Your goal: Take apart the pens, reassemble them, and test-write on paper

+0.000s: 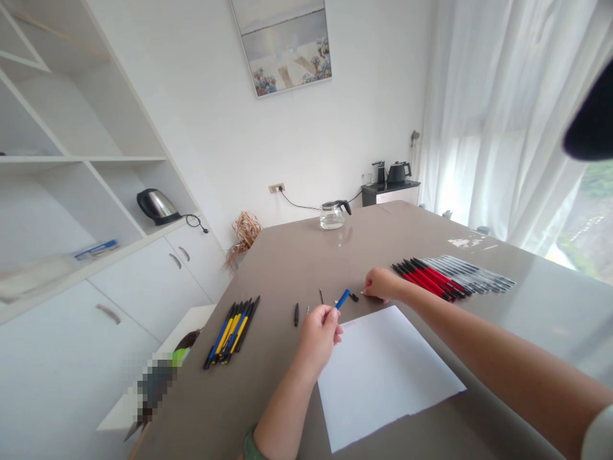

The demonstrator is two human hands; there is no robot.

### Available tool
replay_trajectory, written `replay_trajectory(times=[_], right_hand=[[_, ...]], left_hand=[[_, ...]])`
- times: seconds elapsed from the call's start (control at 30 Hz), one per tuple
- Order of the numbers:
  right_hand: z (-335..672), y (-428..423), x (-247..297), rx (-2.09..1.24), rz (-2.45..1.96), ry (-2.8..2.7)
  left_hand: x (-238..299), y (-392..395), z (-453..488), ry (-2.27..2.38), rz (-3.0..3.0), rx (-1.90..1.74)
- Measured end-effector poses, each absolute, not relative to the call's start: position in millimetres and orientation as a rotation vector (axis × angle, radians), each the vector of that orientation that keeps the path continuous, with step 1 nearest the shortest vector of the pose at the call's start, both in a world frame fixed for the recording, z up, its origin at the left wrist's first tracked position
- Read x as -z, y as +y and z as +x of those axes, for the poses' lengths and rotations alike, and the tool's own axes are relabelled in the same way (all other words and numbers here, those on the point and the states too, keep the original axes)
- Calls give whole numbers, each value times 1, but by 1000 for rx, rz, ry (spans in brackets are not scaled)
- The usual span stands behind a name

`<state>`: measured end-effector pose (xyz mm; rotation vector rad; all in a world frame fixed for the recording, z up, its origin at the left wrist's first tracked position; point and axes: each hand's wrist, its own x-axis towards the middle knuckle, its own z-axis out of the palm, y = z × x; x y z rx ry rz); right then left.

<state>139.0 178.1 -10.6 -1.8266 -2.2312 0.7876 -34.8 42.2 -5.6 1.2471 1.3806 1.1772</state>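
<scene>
My left hand (320, 338) is closed around a blue pen barrel (343, 298), which points up and away above the top edge of a white sheet of paper (390, 377). Just past that edge, my right hand (380, 283) rests low on the table with curled fingers. A tiny pale piece (363, 293) shows at its fingertips; its kind is too small to tell. Between the hands lies a small black pen part (354, 297). Further left are a black pen piece (296, 314) and a thin dark piece (321, 296).
Blue, yellow and black pens (232, 332) lie in a bunch at left. Rows of red pens (428, 279) and clear pens (472, 273) lie at right, near my right forearm. A glass pot (332, 216) stands at the far side of the table (282, 255).
</scene>
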Motion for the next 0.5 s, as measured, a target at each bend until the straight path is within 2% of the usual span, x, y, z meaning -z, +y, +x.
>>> replay_trajectory(times=[0.27,0.5], right_hand=[[142,176,14,-829,-1864,-2167],[138,147,-5,-917,-1644,-2028]], left_hand=[[6,43,-35,1378,1250,-1165],[2,39,-33,1376,1276,-1140]])
